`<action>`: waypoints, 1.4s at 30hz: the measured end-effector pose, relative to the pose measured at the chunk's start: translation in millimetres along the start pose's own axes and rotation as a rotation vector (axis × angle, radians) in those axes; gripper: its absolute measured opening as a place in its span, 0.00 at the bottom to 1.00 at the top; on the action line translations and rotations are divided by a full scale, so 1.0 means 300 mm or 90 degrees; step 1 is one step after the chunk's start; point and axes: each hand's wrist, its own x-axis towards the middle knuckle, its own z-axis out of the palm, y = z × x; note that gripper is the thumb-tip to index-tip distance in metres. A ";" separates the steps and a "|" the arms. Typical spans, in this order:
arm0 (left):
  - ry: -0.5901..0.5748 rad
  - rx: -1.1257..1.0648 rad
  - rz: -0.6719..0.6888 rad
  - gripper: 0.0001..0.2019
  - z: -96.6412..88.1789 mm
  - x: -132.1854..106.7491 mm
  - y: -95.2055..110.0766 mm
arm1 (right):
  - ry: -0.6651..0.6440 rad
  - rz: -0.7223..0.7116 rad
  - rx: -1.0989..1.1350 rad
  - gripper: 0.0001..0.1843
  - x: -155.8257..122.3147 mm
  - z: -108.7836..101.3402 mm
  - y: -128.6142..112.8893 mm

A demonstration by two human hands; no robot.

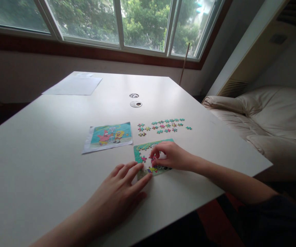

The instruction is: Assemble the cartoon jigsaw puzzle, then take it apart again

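A partly filled jigsaw puzzle lies on the white table, its teal border joined and part of its middle bare. My left hand is open, fingers stretched out, with fingertips resting on the puzzle's lower left edge. Above the puzzle's middle, my right hand is closed in a pinch on a small pinkish puzzle piece. That hand covers much of the puzzle's right side. Behind the puzzle, loose puzzle pieces lie in rough rows. A printed reference picture of cartoon figures lies to the left of them.
The white table carries two round cable holes, including a metal-rimmed grommet, farther back. Paper sheets lie at its far left corner. A cream leather armchair stands to the right, and a thin stick leans by the window.
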 end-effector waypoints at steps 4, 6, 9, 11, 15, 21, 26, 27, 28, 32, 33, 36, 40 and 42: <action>0.006 -0.001 -0.003 0.19 0.002 0.001 -0.001 | 0.009 -0.016 -0.026 0.07 0.003 0.003 0.005; 0.012 -0.005 -0.001 0.19 0.003 0.001 -0.001 | 0.010 -0.013 -0.029 0.07 0.004 0.005 0.007; 0.009 -0.004 -0.001 0.19 0.001 0.001 -0.001 | 0.007 -0.010 -0.034 0.08 0.004 0.004 0.006; 0.009 -0.005 -0.004 0.19 0.001 0.001 -0.002 | 0.010 -0.011 -0.038 0.08 0.003 0.000 0.007; 0.004 -0.008 -0.005 0.19 0.001 0.002 0.000 | 0.038 -0.018 -0.034 0.05 0.003 -0.018 0.018; 0.005 -0.025 0.037 0.23 -0.001 0.016 0.014 | 0.047 -0.018 -0.064 0.03 0.010 -0.029 0.045; -0.017 -0.039 0.047 0.25 -0.004 0.030 0.015 | 0.025 -0.014 -0.092 0.04 0.011 -0.016 0.046; -0.022 -0.044 0.048 0.25 -0.005 0.031 0.015 | 0.025 -0.016 -0.098 0.04 0.011 -0.015 0.045; -0.027 -0.048 0.049 0.25 -0.006 0.032 0.014 | 0.025 -0.017 -0.104 0.04 0.011 -0.014 0.044; -0.030 -0.066 0.040 0.24 -0.007 0.035 0.016 | 0.025 -0.021 -0.119 0.04 0.013 -0.015 0.043; -0.028 -0.071 0.039 0.24 -0.007 0.035 0.017 | 0.025 -0.023 -0.120 0.04 0.013 -0.014 0.043; -0.028 -0.085 0.036 0.24 -0.006 0.035 0.017 | 0.026 -0.032 -0.125 0.04 0.013 -0.010 0.044; -0.035 -0.091 0.036 0.24 -0.010 0.035 0.015 | 0.023 -0.038 -0.140 0.03 0.011 -0.008 0.039; -0.039 -0.086 0.038 0.24 -0.011 0.034 0.015 | 0.018 -0.042 -0.147 0.03 0.010 -0.011 0.035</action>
